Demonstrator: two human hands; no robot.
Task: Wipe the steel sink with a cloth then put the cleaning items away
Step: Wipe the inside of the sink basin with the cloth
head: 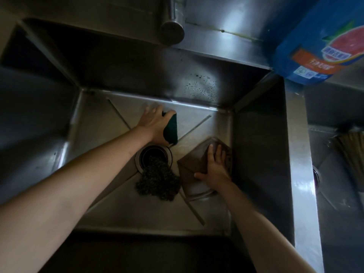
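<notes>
The steel sink [260, 146] fills the view, its far wall beaded with droplets. At far right a blue detergent bottle [323, 40] stands on the rim. On the basin floor, right of the drain [155, 156], the brown cloth [199, 162] lies flat under the right hand [213, 170], fingers straight, pressing. The left hand [153, 125] has its grip clamped on a dark green sponge [171, 131] at the far side. A steel scourer [157, 180] spills from the drain. Wiping seems under way; next the cloth should sweep the remaining floor, then the items get gathered.
</notes>
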